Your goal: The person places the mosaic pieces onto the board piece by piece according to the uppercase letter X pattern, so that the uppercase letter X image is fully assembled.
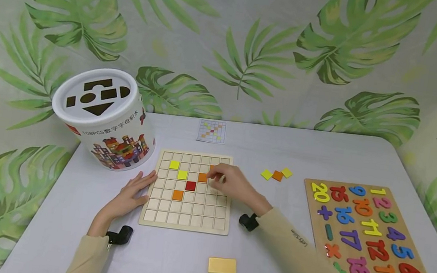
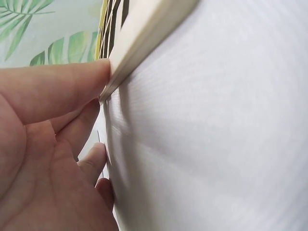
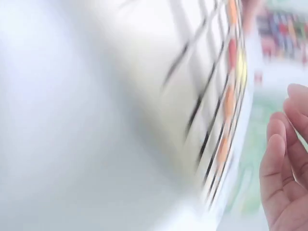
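A wooden grid board [image 1: 161, 217] lies on the table, with several coloured square tiles in its cells. They include a yellow tile [image 1: 174, 165], a red tile [image 1: 190, 186] and an orange tile [image 1: 178, 194]. My left hand [image 1: 126, 198] rests at the board's left edge, fingertips touching its side with the fingers extended. Over the board's upper right part hovers my right hand [image 1: 233, 183], beside another orange tile [image 1: 203, 177] and partly covering one more orange tile behind it. In the right wrist view its fingers are loosely bent, and no tile shows between them.
Loose yellow and orange tiles [image 1: 277, 176] lie right of the board. Behind it is a small pattern card [image 1: 211, 131]. A white bucket [image 1: 105, 134] stands back left, a number puzzle board [image 1: 374, 251] lies right, and a yellow block [image 1: 222, 266] is in front.
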Available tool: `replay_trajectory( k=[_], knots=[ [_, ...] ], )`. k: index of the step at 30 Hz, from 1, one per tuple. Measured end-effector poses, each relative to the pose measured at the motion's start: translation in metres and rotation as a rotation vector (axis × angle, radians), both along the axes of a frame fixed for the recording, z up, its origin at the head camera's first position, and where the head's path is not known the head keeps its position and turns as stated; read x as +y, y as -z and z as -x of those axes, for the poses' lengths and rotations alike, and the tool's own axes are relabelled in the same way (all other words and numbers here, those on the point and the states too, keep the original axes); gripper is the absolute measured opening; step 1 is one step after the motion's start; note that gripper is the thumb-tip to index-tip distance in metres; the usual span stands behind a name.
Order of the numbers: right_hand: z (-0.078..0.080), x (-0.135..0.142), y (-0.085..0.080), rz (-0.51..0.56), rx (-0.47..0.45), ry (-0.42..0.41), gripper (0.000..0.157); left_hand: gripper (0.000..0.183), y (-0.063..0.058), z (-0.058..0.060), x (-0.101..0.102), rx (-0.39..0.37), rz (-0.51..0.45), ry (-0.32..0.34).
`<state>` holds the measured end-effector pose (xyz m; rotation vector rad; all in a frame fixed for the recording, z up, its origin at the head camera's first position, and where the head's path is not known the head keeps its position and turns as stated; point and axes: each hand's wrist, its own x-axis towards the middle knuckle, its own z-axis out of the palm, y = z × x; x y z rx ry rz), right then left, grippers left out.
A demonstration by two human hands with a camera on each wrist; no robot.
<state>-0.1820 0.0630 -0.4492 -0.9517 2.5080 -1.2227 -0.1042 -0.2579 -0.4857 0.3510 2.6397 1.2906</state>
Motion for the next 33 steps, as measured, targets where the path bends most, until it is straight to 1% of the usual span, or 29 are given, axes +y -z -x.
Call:
replay_trajectory(
  k=[3, 5, 8, 10, 12, 18, 22, 28, 31, 33],
  knots=[
    [0.008, 0.041, 0.004, -0.011, 0.031, 0.115, 0.017, 0.060, 0.000, 0.000, 0.000, 0.008, 0.007, 0.004],
    [0.012, 0.067, 0.007, -0.019, 0.036, 0.199, 0.018, 0.060, 0.000, -0.001, 0.000, 0.009, 0.011, 0.005],
    [0.015, 0.097, 0.012, -0.059, 0.031, 0.309, 0.021, 0.060, -0.001, -0.001, 0.000, 0.007, 0.015, 0.005],
    [0.016, 0.111, 0.014, -0.091, 0.026, 0.352, 0.023, 0.060, -0.001, -0.001, 0.000, 0.004, 0.017, 0.003],
    [0.018, 0.119, 0.016, -0.133, 0.018, 0.370, 0.024, 0.060, -0.001, 0.000, 0.000, 0.004, 0.019, 0.001],
    [0.023, 0.123, 0.018, -0.231, 0.005, 0.352, 0.021, 0.060, 0.000, 0.001, 0.000, -0.003, 0.003, -0.002],
    [0.025, 0.119, 0.017, -0.274, 0.020, 0.354, 0.018, 0.061, 0.001, 0.001, -0.001, -0.010, -0.008, -0.005],
    [0.025, 0.111, 0.014, -0.346, 0.038, 0.366, 0.019, 0.061, 0.000, 0.000, 0.000, -0.010, -0.003, -0.008],
    [0.026, 0.107, 0.015, -0.352, 0.046, 0.374, 0.017, 0.061, 0.000, 0.000, -0.001, -0.014, -0.003, -0.007],
    [0.026, 0.102, 0.017, -0.311, 0.040, 0.368, 0.017, 0.061, 0.000, -0.001, -0.001, -0.016, -0.005, -0.006]
  ],
)
